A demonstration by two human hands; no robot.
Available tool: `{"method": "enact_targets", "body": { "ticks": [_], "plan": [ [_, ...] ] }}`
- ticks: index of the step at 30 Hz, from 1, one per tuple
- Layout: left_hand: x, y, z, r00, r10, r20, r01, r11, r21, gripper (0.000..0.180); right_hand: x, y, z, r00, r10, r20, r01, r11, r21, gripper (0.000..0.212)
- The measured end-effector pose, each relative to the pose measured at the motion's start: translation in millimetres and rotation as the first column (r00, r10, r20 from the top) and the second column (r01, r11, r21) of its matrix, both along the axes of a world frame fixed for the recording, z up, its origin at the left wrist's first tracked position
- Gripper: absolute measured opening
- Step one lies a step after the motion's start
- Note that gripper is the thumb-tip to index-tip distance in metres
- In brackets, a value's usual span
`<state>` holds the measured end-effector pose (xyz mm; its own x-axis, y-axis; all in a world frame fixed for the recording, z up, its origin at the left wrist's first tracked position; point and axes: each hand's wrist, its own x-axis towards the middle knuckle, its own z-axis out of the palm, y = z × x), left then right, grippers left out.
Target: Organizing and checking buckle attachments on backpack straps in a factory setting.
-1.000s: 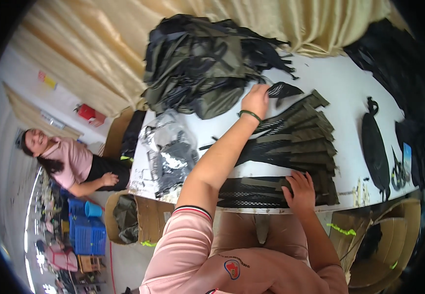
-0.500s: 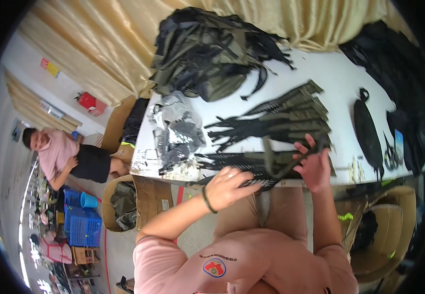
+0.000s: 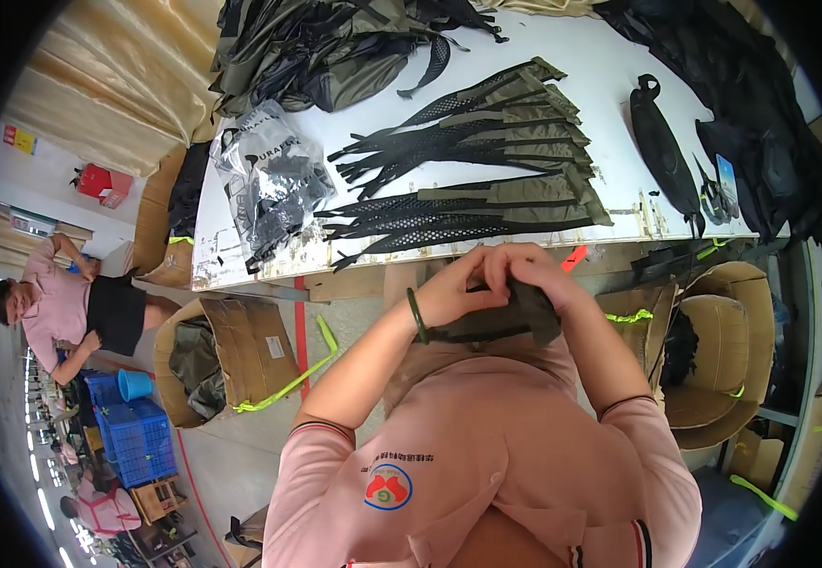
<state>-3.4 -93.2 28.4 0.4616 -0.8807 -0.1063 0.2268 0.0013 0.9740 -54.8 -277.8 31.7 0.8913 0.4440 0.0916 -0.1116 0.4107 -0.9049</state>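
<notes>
Olive-and-black webbing strap piece sits pinched in both your hands, just below white table edge. Left hand and right hand closed on it, fingers pressed together. Laid-out olive mesh straps on table look done; dark heap at far side likely left.

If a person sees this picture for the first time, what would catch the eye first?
Probably the two hands, left hand and right hand, gripping an olive and black strap piece close to the body. Next, the rows of olive and black mesh straps on the white table, beside a clear plastic bag.
</notes>
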Motion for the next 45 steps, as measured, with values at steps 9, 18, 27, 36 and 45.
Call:
{"method": "enact_targets", "body": {
  "ticks": [9,18,27,36,45],
  "plan": [
    [5.8,-15.5,-33.1,0.968,0.247,0.044,-0.249,0.967,0.06,0.024,-27.7,1.8,14.0,0.799,-0.196,0.569,0.595,0.116,-0.795,0.041],
    [8.5,-14.7,-23.8,0.897,0.167,0.408,-0.272,0.939,0.213,0.022,-12.1,2.8,-7.0,0.698,0.03,0.716,0.716,-0.047,-0.696,0.013],
    [-20.6,-20.5,-45.1,0.762,0.426,0.487,-0.438,0.894,-0.096,0.022,-2.0,-2.3,-9.7,0.552,0.049,0.832,0.833,0.019,-0.553,0.011],
    [-15.7,-9.9,-40.6,0.812,0.27,0.517,-0.375,0.921,0.109,0.021,-8.0,5.0,-34.5,0.81,-0.432,0.396,0.574,0.448,-0.685,0.018],
    [-0.7,-10.1,-44.3,0.916,0.358,0.183,-0.346,0.933,-0.096,0.012,-27.7,-17.9,-46.1,0.917,-0.262,-0.302,0.22,0.961,-0.166,0.022]
  ]
}}
